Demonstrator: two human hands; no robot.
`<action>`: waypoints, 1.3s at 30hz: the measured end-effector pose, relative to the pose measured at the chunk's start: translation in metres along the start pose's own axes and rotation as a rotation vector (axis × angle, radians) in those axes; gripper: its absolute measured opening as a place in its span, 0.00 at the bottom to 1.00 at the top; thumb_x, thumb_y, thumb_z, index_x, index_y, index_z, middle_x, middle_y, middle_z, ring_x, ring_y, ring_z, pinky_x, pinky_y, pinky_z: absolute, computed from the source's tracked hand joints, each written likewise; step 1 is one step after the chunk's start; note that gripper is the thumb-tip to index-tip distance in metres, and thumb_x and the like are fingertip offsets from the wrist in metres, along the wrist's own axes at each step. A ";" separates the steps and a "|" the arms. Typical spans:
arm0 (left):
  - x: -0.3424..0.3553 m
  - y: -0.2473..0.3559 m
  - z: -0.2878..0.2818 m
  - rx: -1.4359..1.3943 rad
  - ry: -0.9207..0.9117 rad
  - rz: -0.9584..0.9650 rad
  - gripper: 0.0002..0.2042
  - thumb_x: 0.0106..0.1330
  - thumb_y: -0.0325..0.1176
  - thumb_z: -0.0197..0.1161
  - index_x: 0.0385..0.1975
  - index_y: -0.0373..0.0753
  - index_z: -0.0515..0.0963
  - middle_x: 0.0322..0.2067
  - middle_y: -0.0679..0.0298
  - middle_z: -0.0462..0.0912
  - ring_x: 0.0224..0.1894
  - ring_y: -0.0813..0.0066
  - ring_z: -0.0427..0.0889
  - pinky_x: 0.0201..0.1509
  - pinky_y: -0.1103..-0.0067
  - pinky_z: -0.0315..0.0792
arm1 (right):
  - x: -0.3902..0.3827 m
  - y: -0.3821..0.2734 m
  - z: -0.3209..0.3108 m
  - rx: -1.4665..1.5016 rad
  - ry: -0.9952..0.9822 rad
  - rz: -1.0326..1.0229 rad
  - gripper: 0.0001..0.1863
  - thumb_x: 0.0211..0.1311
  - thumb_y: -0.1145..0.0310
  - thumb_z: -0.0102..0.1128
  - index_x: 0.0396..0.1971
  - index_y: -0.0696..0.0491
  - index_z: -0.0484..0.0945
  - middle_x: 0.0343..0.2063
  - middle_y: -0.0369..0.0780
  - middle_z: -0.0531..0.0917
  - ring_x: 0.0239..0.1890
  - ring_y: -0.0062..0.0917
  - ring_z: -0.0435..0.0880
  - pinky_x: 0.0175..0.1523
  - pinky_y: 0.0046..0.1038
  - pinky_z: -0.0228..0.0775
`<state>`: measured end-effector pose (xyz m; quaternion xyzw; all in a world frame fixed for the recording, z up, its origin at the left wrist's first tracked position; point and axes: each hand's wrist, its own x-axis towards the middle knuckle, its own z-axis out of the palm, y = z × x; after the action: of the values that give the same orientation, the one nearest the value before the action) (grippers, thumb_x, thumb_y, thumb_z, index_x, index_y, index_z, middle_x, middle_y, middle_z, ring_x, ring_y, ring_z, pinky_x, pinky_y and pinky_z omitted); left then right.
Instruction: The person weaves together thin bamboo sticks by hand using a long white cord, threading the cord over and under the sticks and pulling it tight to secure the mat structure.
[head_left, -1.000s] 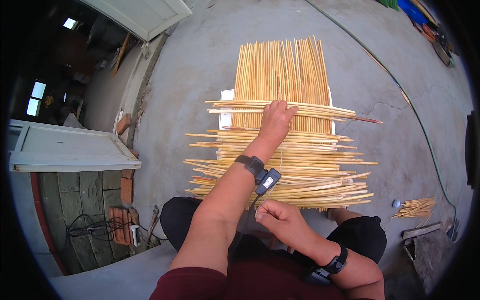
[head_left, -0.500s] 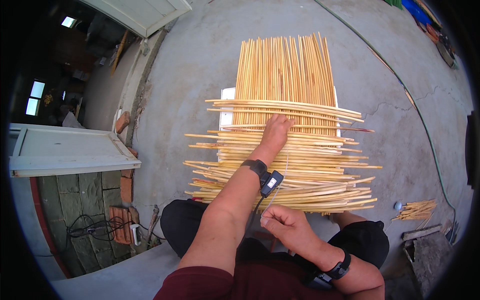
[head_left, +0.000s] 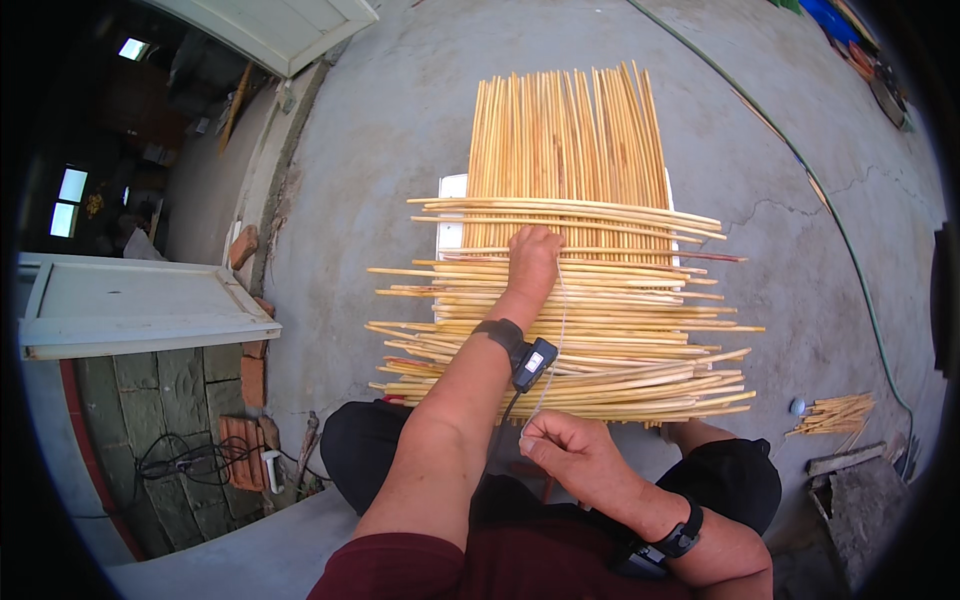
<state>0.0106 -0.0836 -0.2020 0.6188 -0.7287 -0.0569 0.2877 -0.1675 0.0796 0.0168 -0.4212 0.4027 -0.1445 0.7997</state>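
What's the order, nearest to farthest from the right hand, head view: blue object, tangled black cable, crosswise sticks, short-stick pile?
1. Crosswise sticks: just beyond the right hand.
2. Short-stick pile: on the floor to its right.
3. Tangled black cable: well off to the left.
4. Blue object: upper right corner.

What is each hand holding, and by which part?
The right hand pinches the thin cord at its visible lower end. The left hand lies over the sticks; whether it grips any cannot be told.

Concrete yard (head_left: 380,150): open white door (head_left: 150,302), dark interior (head_left: 130,110).
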 end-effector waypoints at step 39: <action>0.002 -0.002 -0.018 0.018 -0.117 0.000 0.04 0.56 0.24 0.62 0.28 0.39 0.83 0.31 0.59 0.79 0.41 0.57 0.76 0.47 0.66 0.71 | 0.002 0.002 0.000 0.023 -0.158 -0.234 0.06 0.69 0.71 0.57 0.33 0.57 0.74 0.23 0.31 0.75 0.29 0.11 0.68 0.35 0.19 0.65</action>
<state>0.0215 -0.0807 -0.1875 0.6170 -0.7448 -0.0863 0.2392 -0.1660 0.0794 0.0142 -0.4661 0.2852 -0.2077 0.8113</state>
